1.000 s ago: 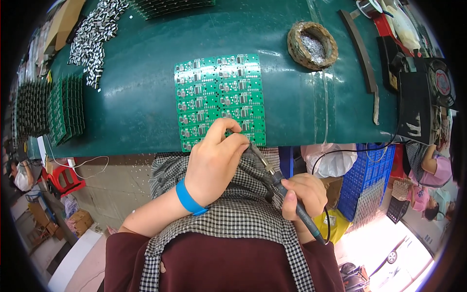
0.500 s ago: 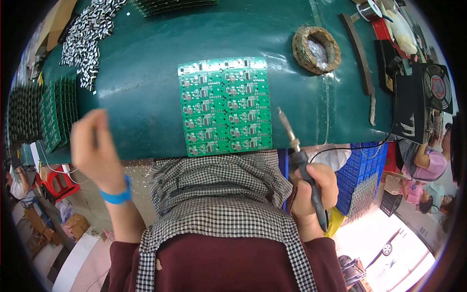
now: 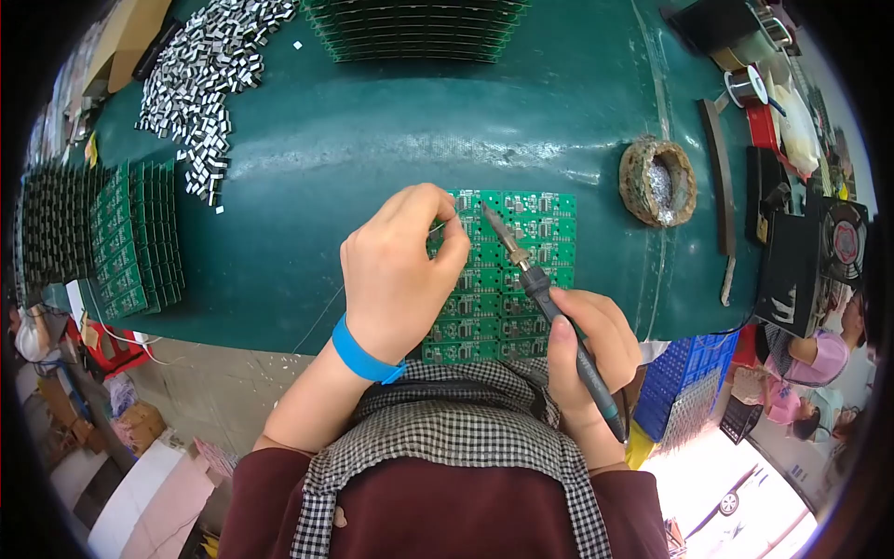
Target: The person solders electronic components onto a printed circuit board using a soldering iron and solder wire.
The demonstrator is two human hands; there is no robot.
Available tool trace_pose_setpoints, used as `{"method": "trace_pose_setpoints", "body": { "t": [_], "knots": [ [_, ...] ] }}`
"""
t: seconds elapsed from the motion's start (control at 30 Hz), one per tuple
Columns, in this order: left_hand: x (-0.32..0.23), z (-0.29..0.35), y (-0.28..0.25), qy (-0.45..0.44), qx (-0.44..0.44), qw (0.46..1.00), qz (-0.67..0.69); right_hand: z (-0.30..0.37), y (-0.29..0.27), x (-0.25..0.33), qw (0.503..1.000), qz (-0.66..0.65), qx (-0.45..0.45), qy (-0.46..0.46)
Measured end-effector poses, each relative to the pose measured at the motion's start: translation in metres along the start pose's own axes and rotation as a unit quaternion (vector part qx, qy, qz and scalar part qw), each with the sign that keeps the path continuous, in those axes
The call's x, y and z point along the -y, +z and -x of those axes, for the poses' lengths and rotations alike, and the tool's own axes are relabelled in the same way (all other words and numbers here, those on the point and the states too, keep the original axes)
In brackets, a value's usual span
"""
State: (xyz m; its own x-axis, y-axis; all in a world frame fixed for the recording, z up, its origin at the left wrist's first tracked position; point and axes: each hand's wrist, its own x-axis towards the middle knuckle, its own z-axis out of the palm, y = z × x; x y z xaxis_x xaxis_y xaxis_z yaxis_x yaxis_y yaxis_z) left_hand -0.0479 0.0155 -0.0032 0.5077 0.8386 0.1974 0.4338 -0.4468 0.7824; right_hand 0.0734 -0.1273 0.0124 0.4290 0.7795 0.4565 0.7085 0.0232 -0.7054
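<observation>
A green panel of joined circuit boards (image 3: 559, 228) lies flat on the table in front of me, its left part behind my left hand. My left hand (image 3: 396, 265), with a blue wristband, is over the panel's upper left, thumb and forefinger pinched on a thin solder wire (image 3: 322, 318) that trails down to the left. My right hand (image 3: 596, 349) grips a soldering iron (image 3: 538, 282) by its dark handle. The iron's tip points up and left at the panel's top rows, close to my left fingertips. Whether it touches the board I cannot tell.
Small metal parts (image 3: 200, 84) lie heaped at the far left. Stacked board panels stand at the left (image 3: 140, 238) and at the back (image 3: 419, 28). A round, rough-rimmed pot (image 3: 633, 186) sits right of the panel, beyond it a dark bar (image 3: 717, 177) and a wire spool (image 3: 745, 86).
My left hand has come from the left edge to the panel, now pinching the wire. The iron's tip has moved up and left over the boards. The whole view has shifted.
</observation>
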Motion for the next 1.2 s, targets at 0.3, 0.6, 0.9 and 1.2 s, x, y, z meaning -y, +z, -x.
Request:
{"method": "trace_pose_setpoints", "body": {
  "t": [0.3,0.6,0.9,1.2],
  "knots": [
    [0.003,-0.006,0.004,0.013,0.011,0.999,-0.031,-0.006,0.007,-0.003,1.0,0.0,0.017,0.008],
    [0.006,-0.004,0.008,0.032,0.0,0.999,-0.036,-0.006,0.008,-0.003,1.0,-0.005,0.021,0.001],
    [0.005,-0.005,0.001,0.044,0.028,0.998,-0.035,-0.001,0.004,0.0,0.999,-0.015,0.03,0.001],
    [0.003,-0.008,-0.001,0.019,0.053,0.998,-0.023,-0.008,0.003,0.005,0.996,-0.027,0.028,0.075]
  ]
}}
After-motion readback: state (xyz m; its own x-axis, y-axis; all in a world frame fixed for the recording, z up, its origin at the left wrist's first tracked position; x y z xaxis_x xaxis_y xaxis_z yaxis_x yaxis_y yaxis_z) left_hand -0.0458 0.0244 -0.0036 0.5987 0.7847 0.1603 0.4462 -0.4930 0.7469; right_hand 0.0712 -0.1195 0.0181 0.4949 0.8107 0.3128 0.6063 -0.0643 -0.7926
